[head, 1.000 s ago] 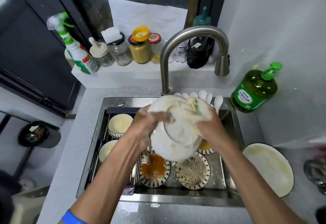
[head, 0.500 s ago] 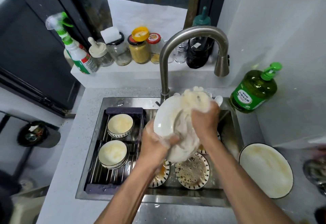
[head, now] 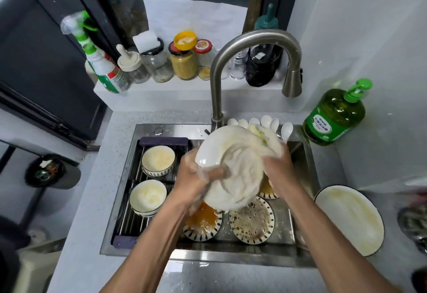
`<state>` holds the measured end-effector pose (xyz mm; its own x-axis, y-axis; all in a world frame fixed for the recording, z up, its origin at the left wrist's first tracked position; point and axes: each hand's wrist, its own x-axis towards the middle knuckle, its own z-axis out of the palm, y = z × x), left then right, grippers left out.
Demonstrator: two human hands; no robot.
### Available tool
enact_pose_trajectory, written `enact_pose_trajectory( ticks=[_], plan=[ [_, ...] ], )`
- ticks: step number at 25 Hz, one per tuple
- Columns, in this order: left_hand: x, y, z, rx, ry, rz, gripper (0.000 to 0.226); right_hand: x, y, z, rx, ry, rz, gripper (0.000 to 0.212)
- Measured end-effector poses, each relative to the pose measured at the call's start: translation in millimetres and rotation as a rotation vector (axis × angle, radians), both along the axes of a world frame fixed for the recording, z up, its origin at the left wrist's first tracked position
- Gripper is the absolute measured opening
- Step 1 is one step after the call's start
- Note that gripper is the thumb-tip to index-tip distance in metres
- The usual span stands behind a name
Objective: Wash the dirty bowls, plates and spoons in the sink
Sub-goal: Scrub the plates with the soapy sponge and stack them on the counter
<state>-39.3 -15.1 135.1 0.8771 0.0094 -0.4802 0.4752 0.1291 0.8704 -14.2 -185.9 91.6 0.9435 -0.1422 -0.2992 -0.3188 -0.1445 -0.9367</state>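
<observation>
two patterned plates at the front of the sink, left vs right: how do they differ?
The left plate holds orange sauce; the right plate holds brown, bubbly residue. The left plate is partly hidden under the left hand; the right plate shows almost whole. Both are dirty, have dark-dashed rims and lie flat in the sink.

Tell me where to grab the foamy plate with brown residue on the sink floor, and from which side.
Take the striped-rim plate by its near rim, coming from the front of the sink. It lies flat; the soapy plate and both hands overhang its far edge, so only the near rim is free.
</observation>
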Motion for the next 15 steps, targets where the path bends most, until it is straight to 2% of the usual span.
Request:
enact_pose_trajectory(
  ticks=[2,3,6,8,10,12,14,15],
  plan=[
    [20.5,5.1,-5.7,0.063,0.035,0.094,0.061,-6.8,0.2,-8.8,0.067,0.168,-0.008,0.026],
    [30.1,3.9,-8.2,0.078,0.044,0.125,0.058,-9.3,4.6,-9.8,0.120,0.225,-0.102,0.023],
    [23.5,-20.2,-10.6,0.043,-0.006,0.281,0.054,-5.6,15.7,-13.4,0.574,0.300,-0.402,0.041],
    [0.5,-32.4,-15.2,-0.059,0.023,0.393,0.051,-9.2,23.6,-15.9,0.607,0.300,-0.416,0.043],
    [-8.9,-29.3,-25.0,-0.067,-0.003,0.374,0.056,-9.6,22.3,-10.7,0.417,0.248,-0.358,0.033],
    [-0.6,-22.3,-19.3,-0.016,-0.023,0.223,0.059,-2.7,19.8,7.4,0.102,0.074,-0.267,0.045],
    [8.4,-21.7,-12.2,-0.020,-0.045,0.138,0.062,1.4,22.2,27.1,-0.245,-0.056,0.043,0.056],
    [8.0,-23.3,-8.0,-0.023,-0.045,0.105,0.061,1.1,22.4,31.2,-0.342,-0.075,0.142,0.056]
  ],
)
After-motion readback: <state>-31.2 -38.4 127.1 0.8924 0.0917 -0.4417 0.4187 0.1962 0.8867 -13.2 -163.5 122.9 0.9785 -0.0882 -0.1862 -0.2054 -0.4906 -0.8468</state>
